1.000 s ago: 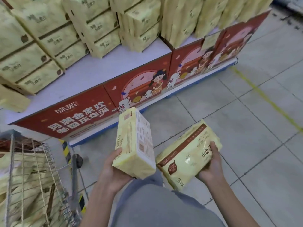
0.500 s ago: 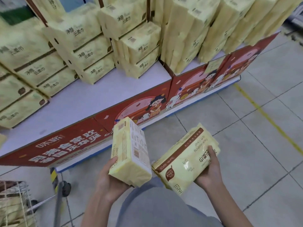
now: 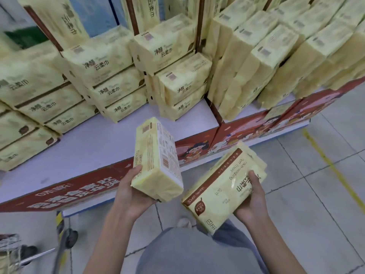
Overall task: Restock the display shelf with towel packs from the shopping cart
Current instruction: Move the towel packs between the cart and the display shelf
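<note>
At the shelf [image 3: 65, 147] edge, the left hand [image 3: 131, 196] clamps one pack [image 3: 156, 163] upright, the right hand [image 3: 250, 202] another pack [image 3: 221, 186] flat. Stacks [image 3: 110, 76] fill ten to two o'clock; bare shelf at nine awaits both. The cart [image 3: 11, 252], at seven, looks partly unloaded.

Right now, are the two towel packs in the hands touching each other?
Apart. The head view shows floor tile between the left-hand pack and the right-hand pack; each sits in its own hand, left hand, right hand.
</note>
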Action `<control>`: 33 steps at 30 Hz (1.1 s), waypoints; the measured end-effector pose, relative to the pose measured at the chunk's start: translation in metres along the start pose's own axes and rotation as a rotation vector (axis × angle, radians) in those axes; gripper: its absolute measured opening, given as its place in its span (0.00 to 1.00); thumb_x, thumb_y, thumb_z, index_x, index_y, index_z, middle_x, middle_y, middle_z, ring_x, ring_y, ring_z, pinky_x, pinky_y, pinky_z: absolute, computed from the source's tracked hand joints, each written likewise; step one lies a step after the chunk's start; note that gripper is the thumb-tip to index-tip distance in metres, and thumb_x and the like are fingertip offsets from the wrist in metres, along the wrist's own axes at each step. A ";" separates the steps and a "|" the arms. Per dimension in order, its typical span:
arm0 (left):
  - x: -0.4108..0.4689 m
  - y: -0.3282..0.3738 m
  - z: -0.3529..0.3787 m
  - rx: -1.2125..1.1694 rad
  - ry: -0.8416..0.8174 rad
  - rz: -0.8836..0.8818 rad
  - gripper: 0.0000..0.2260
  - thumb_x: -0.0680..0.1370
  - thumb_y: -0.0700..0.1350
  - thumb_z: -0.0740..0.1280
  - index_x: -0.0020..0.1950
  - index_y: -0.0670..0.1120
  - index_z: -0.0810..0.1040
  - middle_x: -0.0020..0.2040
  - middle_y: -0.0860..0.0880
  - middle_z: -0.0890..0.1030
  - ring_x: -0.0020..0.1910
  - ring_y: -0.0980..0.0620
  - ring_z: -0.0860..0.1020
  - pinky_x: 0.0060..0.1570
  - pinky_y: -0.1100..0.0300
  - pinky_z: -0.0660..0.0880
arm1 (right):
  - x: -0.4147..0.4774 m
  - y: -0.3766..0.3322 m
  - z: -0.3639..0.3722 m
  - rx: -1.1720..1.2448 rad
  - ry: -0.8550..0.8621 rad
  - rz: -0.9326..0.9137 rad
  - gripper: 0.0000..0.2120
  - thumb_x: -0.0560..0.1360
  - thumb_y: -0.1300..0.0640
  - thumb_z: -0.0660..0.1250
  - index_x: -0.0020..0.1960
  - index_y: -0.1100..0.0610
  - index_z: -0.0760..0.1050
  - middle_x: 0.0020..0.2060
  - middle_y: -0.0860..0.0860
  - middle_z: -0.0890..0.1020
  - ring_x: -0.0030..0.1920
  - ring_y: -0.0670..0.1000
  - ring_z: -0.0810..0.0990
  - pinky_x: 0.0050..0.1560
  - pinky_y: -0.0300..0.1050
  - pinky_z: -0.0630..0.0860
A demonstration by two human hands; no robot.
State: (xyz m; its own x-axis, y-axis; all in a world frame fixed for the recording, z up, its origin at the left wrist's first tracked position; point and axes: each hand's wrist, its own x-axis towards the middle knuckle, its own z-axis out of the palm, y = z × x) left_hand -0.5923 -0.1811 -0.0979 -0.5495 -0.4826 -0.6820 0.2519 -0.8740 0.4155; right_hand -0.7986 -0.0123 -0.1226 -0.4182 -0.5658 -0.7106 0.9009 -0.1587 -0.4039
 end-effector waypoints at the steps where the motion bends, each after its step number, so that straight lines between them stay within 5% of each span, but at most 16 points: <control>1: 0.003 0.001 0.003 -0.013 0.021 0.028 0.44 0.48 0.49 0.82 0.64 0.49 0.75 0.62 0.41 0.78 0.59 0.38 0.76 0.58 0.39 0.68 | 0.009 -0.006 0.013 -0.052 -0.026 -0.010 0.29 0.61 0.48 0.75 0.60 0.54 0.77 0.55 0.55 0.83 0.57 0.56 0.80 0.60 0.59 0.73; 3: 0.011 0.003 0.009 -0.062 0.054 0.082 0.46 0.47 0.48 0.82 0.65 0.49 0.74 0.60 0.41 0.80 0.57 0.39 0.77 0.56 0.40 0.70 | 0.027 -0.020 0.042 -0.171 -0.100 -0.015 0.23 0.65 0.49 0.71 0.59 0.55 0.77 0.52 0.54 0.84 0.50 0.54 0.83 0.49 0.54 0.80; 5: 0.018 0.007 0.018 -0.134 0.078 0.123 0.47 0.46 0.47 0.82 0.65 0.48 0.73 0.60 0.41 0.80 0.55 0.39 0.78 0.53 0.42 0.73 | 0.047 -0.035 0.075 -0.276 -0.212 -0.047 0.35 0.57 0.48 0.79 0.62 0.56 0.75 0.53 0.55 0.84 0.51 0.54 0.84 0.43 0.50 0.82; 9: 0.032 0.013 0.042 -0.250 0.122 0.167 0.46 0.46 0.46 0.82 0.65 0.48 0.74 0.58 0.41 0.81 0.52 0.39 0.79 0.50 0.43 0.76 | 0.081 -0.074 0.146 -0.506 -0.393 -0.149 0.52 0.49 0.46 0.83 0.69 0.60 0.68 0.59 0.58 0.80 0.57 0.57 0.81 0.46 0.50 0.81; 13: 0.048 0.019 0.064 -0.333 0.171 0.209 0.37 0.55 0.47 0.78 0.63 0.49 0.75 0.53 0.41 0.82 0.51 0.40 0.79 0.50 0.42 0.75 | 0.100 -0.117 0.222 -0.792 -0.558 -0.280 0.46 0.50 0.52 0.80 0.66 0.54 0.69 0.57 0.55 0.81 0.53 0.54 0.83 0.46 0.51 0.80; 15: 0.056 0.021 0.073 -0.363 0.180 0.236 0.40 0.51 0.46 0.80 0.62 0.49 0.76 0.52 0.42 0.83 0.52 0.40 0.79 0.48 0.41 0.75 | 0.105 -0.133 0.256 -1.007 -0.705 -0.402 0.40 0.53 0.53 0.81 0.62 0.46 0.68 0.59 0.50 0.79 0.56 0.49 0.80 0.53 0.49 0.80; 18: 0.064 0.023 0.088 -0.399 0.161 0.251 0.45 0.45 0.45 0.82 0.62 0.49 0.76 0.54 0.41 0.82 0.53 0.39 0.78 0.48 0.40 0.76 | 0.111 -0.149 0.304 -1.399 -0.898 -0.678 0.45 0.55 0.51 0.82 0.67 0.49 0.66 0.59 0.42 0.75 0.61 0.42 0.75 0.62 0.39 0.72; 21: 0.072 0.025 0.100 -0.448 0.188 0.238 0.41 0.46 0.44 0.81 0.59 0.48 0.78 0.52 0.41 0.83 0.52 0.39 0.79 0.47 0.41 0.77 | 0.121 -0.151 0.339 -1.869 -0.962 -0.980 0.51 0.55 0.41 0.81 0.72 0.50 0.63 0.65 0.48 0.72 0.67 0.51 0.68 0.69 0.52 0.62; 25: 0.079 0.033 0.116 -0.493 0.250 0.166 0.23 0.65 0.49 0.71 0.60 0.48 0.77 0.57 0.41 0.80 0.58 0.39 0.76 0.58 0.42 0.71 | 0.144 -0.147 0.361 -2.425 -0.997 -1.290 0.51 0.58 0.36 0.76 0.74 0.48 0.59 0.64 0.52 0.71 0.65 0.55 0.66 0.65 0.53 0.60; 33: 0.083 0.037 0.118 -0.460 0.281 0.137 0.18 0.68 0.50 0.68 0.56 0.48 0.78 0.53 0.41 0.81 0.54 0.39 0.77 0.52 0.44 0.73 | 0.191 -0.142 0.362 -2.675 -1.014 -1.334 0.50 0.59 0.34 0.74 0.74 0.47 0.58 0.63 0.52 0.72 0.63 0.55 0.67 0.63 0.51 0.62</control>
State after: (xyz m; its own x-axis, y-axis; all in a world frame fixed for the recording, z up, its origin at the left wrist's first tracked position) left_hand -0.7226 -0.2469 -0.0680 -0.2694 -0.5351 -0.8007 0.6627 -0.7063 0.2491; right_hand -0.9645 -0.3904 0.0072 0.3963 -0.9099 -0.1229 -0.9069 -0.4088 0.1021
